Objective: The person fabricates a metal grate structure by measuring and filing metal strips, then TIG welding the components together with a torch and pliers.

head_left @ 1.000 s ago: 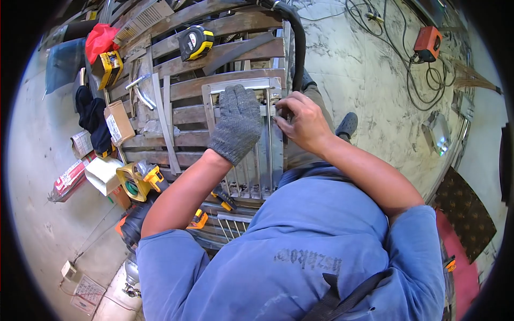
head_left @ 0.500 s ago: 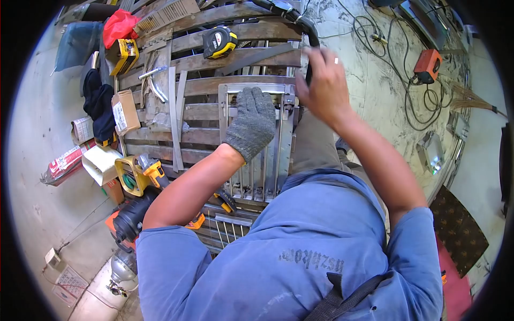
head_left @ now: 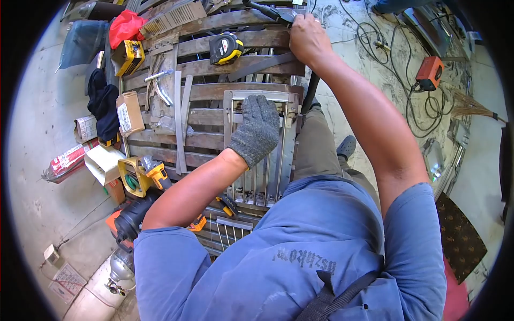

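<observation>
A grey knitted glove covers my left hand [head_left: 256, 130], which rests palm down across the upper end of a metal frame with parallel bars [head_left: 266, 182]. Its fingers lie flat. My bare right hand [head_left: 310, 38] is wrapped round the black handle [head_left: 287, 20] of a welding torch at the table's far right edge. A black cable [head_left: 309, 92] hangs below that hand, beside the frame. The slatted table [head_left: 206, 115] carries the frame.
On the table are a tape measure [head_left: 225, 48], flat metal strips [head_left: 179, 112] and a yellow grinder [head_left: 157, 172]. Cartons and a red bag [head_left: 126, 28] line the left side. A red machine [head_left: 429, 73] and looped cables lie on the right floor.
My right hand has moved up and away from me and its fingers have closed round the black handle. My gloved left hand stays on the frame.
</observation>
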Tool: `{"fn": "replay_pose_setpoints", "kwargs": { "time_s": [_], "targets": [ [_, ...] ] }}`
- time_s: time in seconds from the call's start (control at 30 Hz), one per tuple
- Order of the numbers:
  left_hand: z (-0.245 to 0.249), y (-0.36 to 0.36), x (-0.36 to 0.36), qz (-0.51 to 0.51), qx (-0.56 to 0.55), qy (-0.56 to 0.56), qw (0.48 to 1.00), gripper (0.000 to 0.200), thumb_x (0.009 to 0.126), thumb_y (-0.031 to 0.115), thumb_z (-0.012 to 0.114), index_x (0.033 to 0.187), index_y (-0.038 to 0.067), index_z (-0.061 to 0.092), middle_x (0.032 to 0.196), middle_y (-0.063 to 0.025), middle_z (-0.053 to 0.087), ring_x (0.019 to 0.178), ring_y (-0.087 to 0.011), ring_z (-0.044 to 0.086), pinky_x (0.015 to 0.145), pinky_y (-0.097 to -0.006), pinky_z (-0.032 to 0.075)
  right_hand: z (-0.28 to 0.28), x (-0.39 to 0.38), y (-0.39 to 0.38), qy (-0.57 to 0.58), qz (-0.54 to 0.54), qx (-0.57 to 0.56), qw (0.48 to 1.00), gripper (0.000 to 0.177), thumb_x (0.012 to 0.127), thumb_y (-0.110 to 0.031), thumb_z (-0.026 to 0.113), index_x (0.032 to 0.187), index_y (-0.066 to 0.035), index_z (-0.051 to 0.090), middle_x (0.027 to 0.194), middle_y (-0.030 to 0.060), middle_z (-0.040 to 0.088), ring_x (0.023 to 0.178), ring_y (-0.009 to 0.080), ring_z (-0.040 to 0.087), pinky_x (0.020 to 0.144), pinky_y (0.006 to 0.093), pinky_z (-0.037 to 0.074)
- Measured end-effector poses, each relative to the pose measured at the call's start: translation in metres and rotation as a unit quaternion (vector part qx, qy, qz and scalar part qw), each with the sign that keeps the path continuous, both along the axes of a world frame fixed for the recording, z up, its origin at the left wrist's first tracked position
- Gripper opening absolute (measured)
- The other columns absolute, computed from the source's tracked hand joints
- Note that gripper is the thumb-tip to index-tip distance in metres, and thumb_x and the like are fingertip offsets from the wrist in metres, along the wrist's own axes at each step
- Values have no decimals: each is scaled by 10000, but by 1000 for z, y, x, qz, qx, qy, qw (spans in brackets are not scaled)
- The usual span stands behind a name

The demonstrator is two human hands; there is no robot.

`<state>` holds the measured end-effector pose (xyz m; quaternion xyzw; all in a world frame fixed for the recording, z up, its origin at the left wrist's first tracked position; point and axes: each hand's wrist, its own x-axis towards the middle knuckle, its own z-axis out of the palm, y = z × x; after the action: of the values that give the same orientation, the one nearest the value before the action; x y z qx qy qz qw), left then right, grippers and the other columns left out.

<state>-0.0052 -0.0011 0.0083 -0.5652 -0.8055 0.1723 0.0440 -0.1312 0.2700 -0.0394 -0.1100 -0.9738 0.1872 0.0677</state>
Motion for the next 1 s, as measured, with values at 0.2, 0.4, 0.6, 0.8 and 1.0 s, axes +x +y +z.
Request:
{"fn": "replay_pose_setpoints", "kwargs": {
  "time_s": [0.2,0.4,0.6,0.8,1.0],
  "targets": [
    [-5,0,2,10,6,-18,1000,554,926,176,640,1351,-179,673,1367,-441,654,1300,-601,639,1161,-719,461,7,51,32,178,-35,-102,978,407,1015,-97,713,1394,-35,579,1200,286,703,1062,498,718,917,562,574],
    [-16,-7,-1,10,7,-49,999,575,953,196,633,1391,-177,646,1404,-437,635,1369,-613,597,1189,-725,437,66,187,66,126,-29,-206,970,804,1030,-35,704,1720,-218,335,1392,317,697,1186,526,714,968,580,556],
    [-4,-3,-5,-41,-38,3,998,580,938,195,635,1383,-176,653,1365,-433,657,1307,-588,647,1147,-721,477,107,294,32,-117,-162,-456,867,659,1059,-81,723,1669,-181,495,1326,218,770,1154,303,763,1017,401,568],
    [-2,-4,-4,-32,-18,-4,999,517,937,141,637,1358,-157,673,1370,-396,668,1304,-550,653,1179,-646,472,92,312,13,-139,-108,-445,878,626,1062,-135,713,1653,-183,513,1414,244,730,1313,390,716,1113,439,532],
    [-6,-3,-9,-43,25,-11,999,426,930,157,654,1249,-119,719,1313,-367,690,1259,-538,667,1133,-635,494,95,304,6,-185,-117,-424,879,604,1054,-169,722,1631,-176,545,1357,232,747,1203,353,745,1073,434,547]
  ]
}}
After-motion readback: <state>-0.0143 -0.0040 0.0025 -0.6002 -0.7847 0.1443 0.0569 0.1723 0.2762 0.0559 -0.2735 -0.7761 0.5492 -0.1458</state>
